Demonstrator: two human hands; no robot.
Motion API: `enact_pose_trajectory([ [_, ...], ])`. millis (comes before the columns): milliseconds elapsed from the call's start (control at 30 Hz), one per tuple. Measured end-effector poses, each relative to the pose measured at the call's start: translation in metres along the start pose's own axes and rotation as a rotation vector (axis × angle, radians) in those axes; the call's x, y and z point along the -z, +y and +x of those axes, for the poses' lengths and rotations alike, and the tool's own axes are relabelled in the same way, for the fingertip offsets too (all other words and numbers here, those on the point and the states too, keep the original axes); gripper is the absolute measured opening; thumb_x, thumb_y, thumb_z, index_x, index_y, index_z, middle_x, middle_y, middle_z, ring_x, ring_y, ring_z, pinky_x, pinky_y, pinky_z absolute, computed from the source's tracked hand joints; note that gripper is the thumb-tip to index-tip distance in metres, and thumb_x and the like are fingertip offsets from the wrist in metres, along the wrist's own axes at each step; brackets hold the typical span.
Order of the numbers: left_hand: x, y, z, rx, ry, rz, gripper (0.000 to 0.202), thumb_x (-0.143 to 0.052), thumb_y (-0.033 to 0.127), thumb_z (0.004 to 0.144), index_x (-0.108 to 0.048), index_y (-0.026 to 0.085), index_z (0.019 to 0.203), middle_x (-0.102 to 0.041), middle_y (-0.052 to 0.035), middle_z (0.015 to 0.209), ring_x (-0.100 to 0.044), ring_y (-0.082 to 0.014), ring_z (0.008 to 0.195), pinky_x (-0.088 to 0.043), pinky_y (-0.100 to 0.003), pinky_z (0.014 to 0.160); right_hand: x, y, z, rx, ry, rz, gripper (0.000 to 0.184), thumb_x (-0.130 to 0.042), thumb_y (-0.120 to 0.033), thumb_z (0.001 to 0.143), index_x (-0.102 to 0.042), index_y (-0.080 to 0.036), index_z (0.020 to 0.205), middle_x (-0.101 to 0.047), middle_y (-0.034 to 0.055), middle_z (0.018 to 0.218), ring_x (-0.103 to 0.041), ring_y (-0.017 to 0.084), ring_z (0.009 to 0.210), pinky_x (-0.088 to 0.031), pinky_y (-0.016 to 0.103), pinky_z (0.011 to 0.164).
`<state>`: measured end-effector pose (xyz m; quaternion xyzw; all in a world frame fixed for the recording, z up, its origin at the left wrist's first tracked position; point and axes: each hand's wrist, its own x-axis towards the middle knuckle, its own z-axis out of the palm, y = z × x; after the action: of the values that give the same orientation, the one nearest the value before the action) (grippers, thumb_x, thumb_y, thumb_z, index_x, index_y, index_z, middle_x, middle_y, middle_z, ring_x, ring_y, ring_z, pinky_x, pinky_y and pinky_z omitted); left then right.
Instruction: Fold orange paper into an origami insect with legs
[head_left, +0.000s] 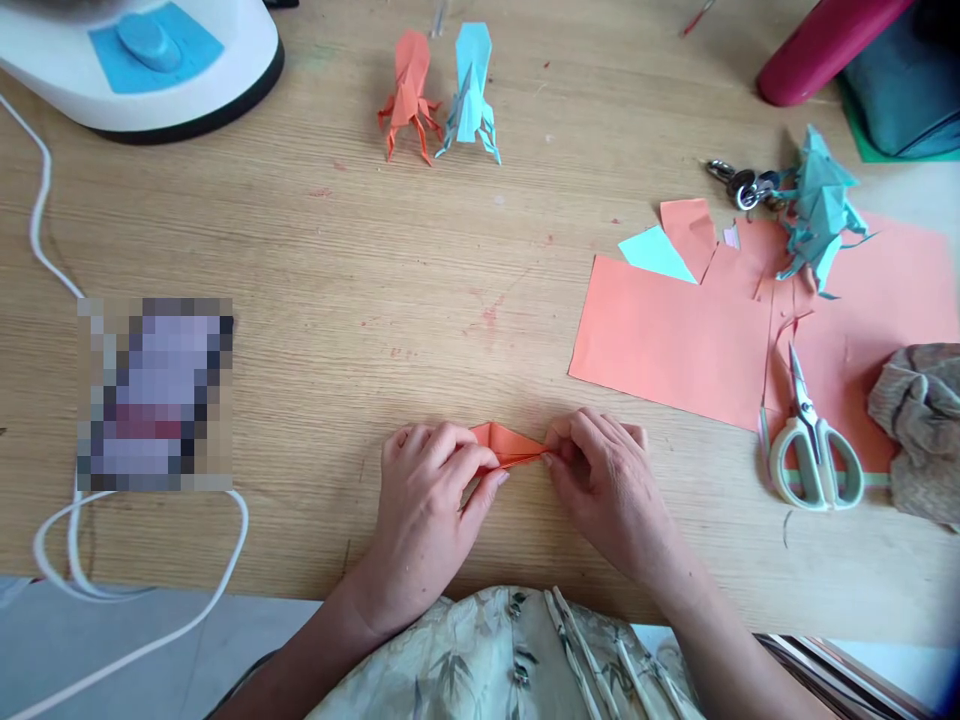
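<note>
A small folded piece of orange paper [508,445] lies on the wooden table [337,290] near the front edge. My left hand [431,495] pinches its left end with curled fingers. My right hand [600,480] pinches its right tip between thumb and forefinger. Both hands rest on the table and cover most of the folded piece.
Finished orange [409,92] and light blue [471,90] origami figures stand at the back. To the right lie an orange sheet [675,340], paper scraps, a teal origami figure [821,205], keys [742,185], scissors [814,450] and a grey cloth [922,425]. A white appliance [150,60] and white cord [135,570] are at left.
</note>
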<state>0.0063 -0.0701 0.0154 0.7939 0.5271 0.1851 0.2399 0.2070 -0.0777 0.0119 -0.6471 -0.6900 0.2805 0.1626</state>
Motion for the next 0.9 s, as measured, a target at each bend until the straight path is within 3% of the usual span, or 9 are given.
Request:
enact_pose_trajectory([
  [367,0.0002,0.0047,0.0077,0.132,-0.035,0.05,0.011,-0.071,0.018,0.09,-0.066,0.022,0.081,-0.066,-0.0011,0.094,-0.06,-0.023,0.091,-0.036,-0.04,0.083,0.0,0.0011,-0.0001,0.029,0.001,0.003,0.014,-0.057,-0.01,0.089,-0.06,-0.022,0.082,-0.059,-0.0014,0.081,-0.053,0.018,0.079,-0.029,0.035,0.076],
  [633,0.0024,0.0023,0.0076,0.073,-0.086,0.036,0.012,-0.068,0.017,0.092,-0.066,0.021,0.081,-0.066,-0.0011,0.096,-0.057,-0.0227,0.091,-0.035,-0.041,0.084,0.0007,0.0025,-0.003,0.057,-0.007,0.03,0.017,-0.055,-0.011,0.094,-0.065,-0.024,0.089,-0.06,-0.0005,0.084,-0.053,0.019,0.082,-0.03,0.037,0.079],
  [900,0.0019,0.0013,0.0055,0.048,-0.065,0.016,0.013,-0.065,0.018,0.094,-0.065,0.022,0.082,-0.065,-0.0015,0.097,-0.055,-0.0218,0.091,-0.034,-0.04,0.085,-0.0003,0.0013,-0.0035,0.053,-0.011,0.015,0.012,-0.061,-0.014,0.091,-0.064,-0.024,0.087,-0.061,-0.0003,0.085,-0.053,0.02,0.083,-0.03,0.038,0.08],
])
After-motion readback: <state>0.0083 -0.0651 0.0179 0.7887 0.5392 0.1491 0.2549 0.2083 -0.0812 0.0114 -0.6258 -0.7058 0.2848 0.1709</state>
